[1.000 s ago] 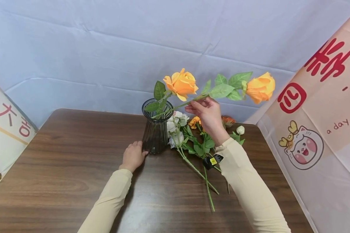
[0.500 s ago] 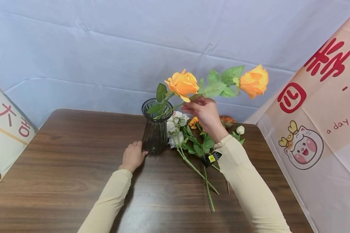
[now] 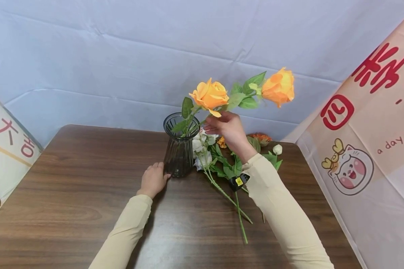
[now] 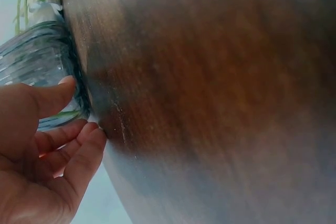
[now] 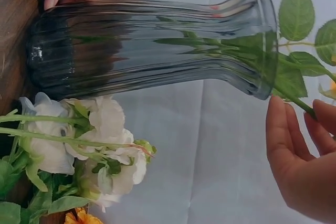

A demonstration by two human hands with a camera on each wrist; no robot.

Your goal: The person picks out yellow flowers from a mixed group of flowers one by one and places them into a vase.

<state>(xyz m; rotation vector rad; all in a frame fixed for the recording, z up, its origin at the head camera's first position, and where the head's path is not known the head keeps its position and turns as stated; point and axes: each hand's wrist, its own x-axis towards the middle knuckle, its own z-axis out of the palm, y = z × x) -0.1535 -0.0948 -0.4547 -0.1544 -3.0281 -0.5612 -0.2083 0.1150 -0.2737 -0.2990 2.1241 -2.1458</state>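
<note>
A dark translucent glass vase (image 3: 179,158) with ribbed sides stands upright on the table. My left hand (image 3: 153,180) holds its base from the left, thumb on one side and fingers curled at the other, as the left wrist view shows. One orange rose (image 3: 210,96) stands in the vase and leans right over the rim. My right hand (image 3: 228,129) pinches the green stem (image 5: 304,106) of a second orange rose (image 3: 278,87), just right of the vase mouth. That stem slants down into the vase, seen through the glass in the right wrist view.
White flowers (image 3: 202,149) lie right of the vase, their stems pointing to the front. Behind and under the right forearm are orange blooms (image 3: 262,139) and a small white bud (image 3: 277,150). Pale cloth walls (image 3: 121,74) border the wooden table (image 3: 87,194).
My right hand has moved left and slightly toward the vase, and the second rose's bloom has swung left and up, its stem sliding deeper in. My left hand and the vase stay put.
</note>
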